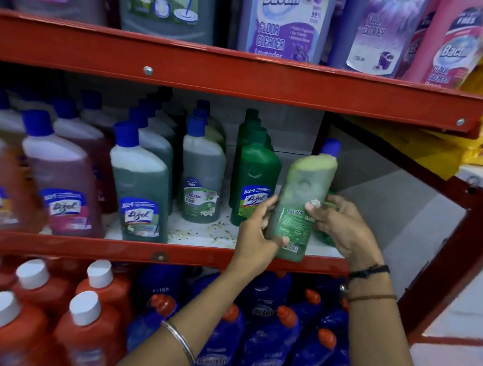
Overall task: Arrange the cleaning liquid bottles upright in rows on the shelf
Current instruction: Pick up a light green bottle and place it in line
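Note:
A light green Bactin bottle [302, 196] with a blue cap is tilted slightly to the right at the front right of the middle shelf [146, 254]. My left hand [254, 233] grips its left side and my right hand [341, 225] holds its right side. Just left of it stand a row of dark green Lizol bottles [255, 175] and a row of grey-green Bactin bottles [201, 178], all upright. Something green lies partly hidden behind my right hand.
Further left on the middle shelf stand rows of green and pink Lizol bottles [64, 179]. Large Bactin floor cleaner bottles [285, 18] fill the shelf above. Orange and blue bottles [262, 346] crowd the shelf below. The red frame post [451, 245] closes the right side.

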{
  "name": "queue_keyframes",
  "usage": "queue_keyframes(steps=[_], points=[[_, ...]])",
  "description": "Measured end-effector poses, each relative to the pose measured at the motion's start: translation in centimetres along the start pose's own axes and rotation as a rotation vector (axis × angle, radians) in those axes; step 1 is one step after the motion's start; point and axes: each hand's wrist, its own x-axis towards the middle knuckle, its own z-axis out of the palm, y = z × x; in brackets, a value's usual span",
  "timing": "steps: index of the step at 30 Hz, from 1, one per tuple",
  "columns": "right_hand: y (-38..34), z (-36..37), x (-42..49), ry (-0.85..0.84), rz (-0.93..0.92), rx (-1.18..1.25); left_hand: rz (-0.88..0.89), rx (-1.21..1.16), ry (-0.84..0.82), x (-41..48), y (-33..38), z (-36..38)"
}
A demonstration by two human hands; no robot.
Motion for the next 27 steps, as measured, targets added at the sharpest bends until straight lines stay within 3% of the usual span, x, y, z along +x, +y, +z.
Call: queue_keyframes(steps=[4, 9, 18, 24, 27], points=[[0.5, 3.2, -2.4, -0.037, -0.143, -0.041, 0.063, 0.104, 0.033, -2.5, 0.0, -3.3], [1.0, 9.5, -3.7, -0.106, -0.290, -0.098, 0.097, 0.141, 0.206, -3.5, -0.3, -7.9], [4.0, 14.2, -2.5, -0.172, -0.263, -0.046, 0.091, 0.335, 0.281, -3.3, -1.8, -11.4], [6.4, 13.5, -1.7, 0.051, -0.272, -0.125, 0.086, 0.445, 0.261, -3.8, -1.6, -10.5], [6.6, 13.2, -1.8, 0.068, -0.282, -0.182, 0.106, 0.421, 0.274, -4.7, -1.5, -9.5]])
